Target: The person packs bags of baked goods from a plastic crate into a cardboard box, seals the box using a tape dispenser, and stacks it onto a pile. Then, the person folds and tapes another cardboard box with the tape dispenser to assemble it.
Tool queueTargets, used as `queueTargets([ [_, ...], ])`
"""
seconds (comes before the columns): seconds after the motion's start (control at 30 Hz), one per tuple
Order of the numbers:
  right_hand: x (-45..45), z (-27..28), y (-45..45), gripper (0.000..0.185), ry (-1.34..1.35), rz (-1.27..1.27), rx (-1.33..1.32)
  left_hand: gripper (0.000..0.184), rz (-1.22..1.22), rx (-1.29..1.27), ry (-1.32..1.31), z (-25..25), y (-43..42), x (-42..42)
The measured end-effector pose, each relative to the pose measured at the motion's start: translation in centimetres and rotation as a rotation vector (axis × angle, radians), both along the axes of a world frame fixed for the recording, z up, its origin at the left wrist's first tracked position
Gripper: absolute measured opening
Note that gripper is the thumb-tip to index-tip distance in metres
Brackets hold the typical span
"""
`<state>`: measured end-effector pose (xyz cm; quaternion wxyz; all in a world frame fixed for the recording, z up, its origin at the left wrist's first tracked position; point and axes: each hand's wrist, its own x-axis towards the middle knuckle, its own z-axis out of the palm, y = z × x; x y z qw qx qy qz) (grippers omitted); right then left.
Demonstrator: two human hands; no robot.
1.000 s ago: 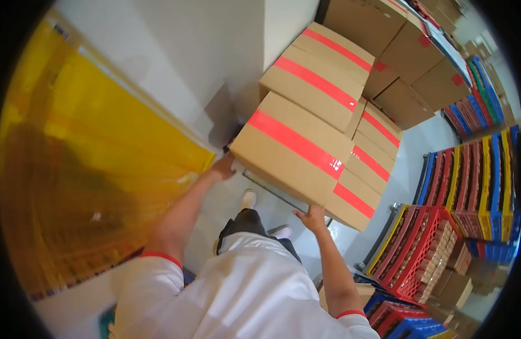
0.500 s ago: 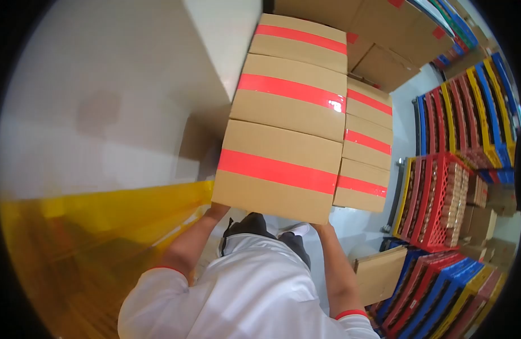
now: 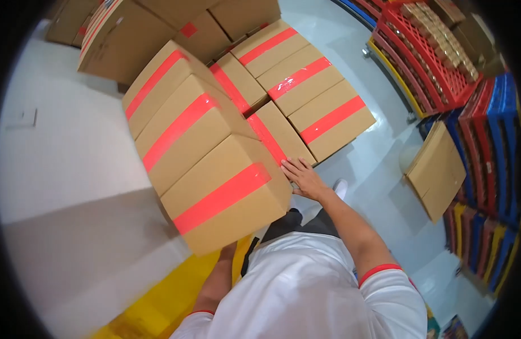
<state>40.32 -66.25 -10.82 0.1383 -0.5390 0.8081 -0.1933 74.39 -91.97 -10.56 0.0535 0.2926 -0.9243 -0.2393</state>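
Three brown cardboard boxes with red tape stand in a raised row at the left. The nearest taped box (image 3: pixel 223 195) has its front lower edge by my left hand (image 3: pixel 230 247), whose fingers are hidden behind that box. My right hand (image 3: pixel 302 179) rests palm down, fingers apart, on the near end of a lower taped box (image 3: pixel 282 131). That lower box sits between the raised row and another row of taped boxes (image 3: pixel 332 113) on the right.
Large cartons (image 3: pixel 158 39) stand behind the rows. On the right are red and blue crates (image 3: pixel 486 147) with a flattened cardboard piece (image 3: pixel 437 172) leaning on them. A white wall (image 3: pixel 57 158) is at left, yellow sheeting (image 3: pixel 164 294) below it.
My view has swung to the right, so the boxes appear tilted and further left. My right hand has left the nearest box's lower corner and now lies on the lower box.
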Motion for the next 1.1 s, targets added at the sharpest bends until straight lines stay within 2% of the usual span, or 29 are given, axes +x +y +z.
queueTargets([
  [0.13, -0.2, -0.3, 0.1, 0.104, -0.087, -0.049, -0.073, 0.032, -0.003, -0.003, -0.043, 1.0, 0.0, -0.6],
  [0.53, -0.9, -0.4, -0.8, 0.095, -0.005, -0.061, -0.113, 0.035, -0.027, -0.001, -0.072, 1.4, -0.7, -2.8],
  [0.93, -0.7, -1.3, -1.1, 0.081, 0.028, -0.131, -0.155, 0.039, -0.047, 0.015, -0.065, 1.2, -1.9, -2.4],
  [1.1, -1.7, -0.9, -0.8, 0.070, 0.002, -0.046, -0.203, 0.040, -0.063, 0.049, -0.072, 0.6, -2.4, -3.6],
])
